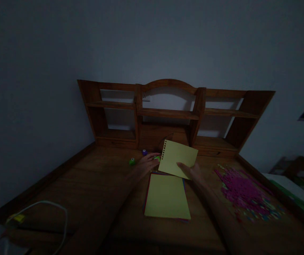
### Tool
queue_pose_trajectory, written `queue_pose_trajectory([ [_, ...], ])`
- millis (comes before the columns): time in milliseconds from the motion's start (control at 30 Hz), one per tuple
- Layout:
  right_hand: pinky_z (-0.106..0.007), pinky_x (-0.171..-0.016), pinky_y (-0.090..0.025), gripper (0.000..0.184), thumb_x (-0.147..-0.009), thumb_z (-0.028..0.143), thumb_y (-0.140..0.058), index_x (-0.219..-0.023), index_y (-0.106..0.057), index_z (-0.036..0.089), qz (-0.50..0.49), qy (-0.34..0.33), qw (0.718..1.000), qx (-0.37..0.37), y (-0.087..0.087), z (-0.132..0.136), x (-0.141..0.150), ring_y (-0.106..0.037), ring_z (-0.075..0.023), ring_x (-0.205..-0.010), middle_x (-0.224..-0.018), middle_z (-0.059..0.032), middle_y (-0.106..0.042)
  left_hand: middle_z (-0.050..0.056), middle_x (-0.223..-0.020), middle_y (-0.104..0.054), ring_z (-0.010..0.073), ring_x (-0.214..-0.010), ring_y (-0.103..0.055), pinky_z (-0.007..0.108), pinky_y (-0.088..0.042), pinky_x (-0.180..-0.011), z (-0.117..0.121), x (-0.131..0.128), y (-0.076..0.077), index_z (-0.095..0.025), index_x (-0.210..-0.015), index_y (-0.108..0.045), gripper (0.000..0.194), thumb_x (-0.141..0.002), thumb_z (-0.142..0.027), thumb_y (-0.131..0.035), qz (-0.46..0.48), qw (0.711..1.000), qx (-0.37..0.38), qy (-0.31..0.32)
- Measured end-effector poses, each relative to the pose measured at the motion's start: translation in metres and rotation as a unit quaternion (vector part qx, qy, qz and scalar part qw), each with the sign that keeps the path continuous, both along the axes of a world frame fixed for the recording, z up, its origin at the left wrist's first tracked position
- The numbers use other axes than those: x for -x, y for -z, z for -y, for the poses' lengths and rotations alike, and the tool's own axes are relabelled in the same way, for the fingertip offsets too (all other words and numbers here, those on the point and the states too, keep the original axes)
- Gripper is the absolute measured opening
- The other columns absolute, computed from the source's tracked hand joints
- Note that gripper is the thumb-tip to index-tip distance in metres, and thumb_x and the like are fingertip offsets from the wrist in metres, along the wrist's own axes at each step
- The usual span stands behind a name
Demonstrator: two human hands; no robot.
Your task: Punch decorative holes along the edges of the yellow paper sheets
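A yellow sheet of paper (180, 157) with a row of holes along its left edge is held up in my right hand (193, 173). The thumb lies on its face and the fingers are behind it. My left hand (148, 162) is at the sheet's left edge, its fingers around a small green object (156, 158) with a pale top; dim light hides the exact grip. Below the raised sheet, a stack of coloured paper (167, 196) lies on the desk with a yellow sheet on top.
Left of my left hand stand a purple object (144, 152) and another green one (132, 161), both small. Pink and multicoloured bits (243, 191) are heaped at right. A wooden shelf unit (168, 113) lines the back. A white cable (65, 216) curves at front left.
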State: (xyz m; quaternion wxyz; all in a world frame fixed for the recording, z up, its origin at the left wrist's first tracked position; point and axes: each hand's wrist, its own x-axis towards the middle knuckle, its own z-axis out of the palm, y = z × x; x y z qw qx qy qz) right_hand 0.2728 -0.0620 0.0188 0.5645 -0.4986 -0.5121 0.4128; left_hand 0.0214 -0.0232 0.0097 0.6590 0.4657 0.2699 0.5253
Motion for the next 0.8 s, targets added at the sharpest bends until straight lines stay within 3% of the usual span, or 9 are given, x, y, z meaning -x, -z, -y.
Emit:
queue_pose_trajectory([
  [800,-0.038,-0.073,-0.059,0.061,-0.063,0.048,-0.083,-0.111,-0.067,0.014,-0.015,-0.007,1.000,0.013,0.0077,-0.0032,-0.0022,-0.073,-0.0309,-0.090,-0.108,-0.0155,-0.074,0.012,-0.110,-0.071,0.0254,-0.102,-0.067,0.039,-0.047,-0.097,0.0006,0.0011,0.0010,-0.015,-0.114,-0.067,0.047,-0.070,-0.017,-0.082,-0.011,1.000,-0.006,0.008],
])
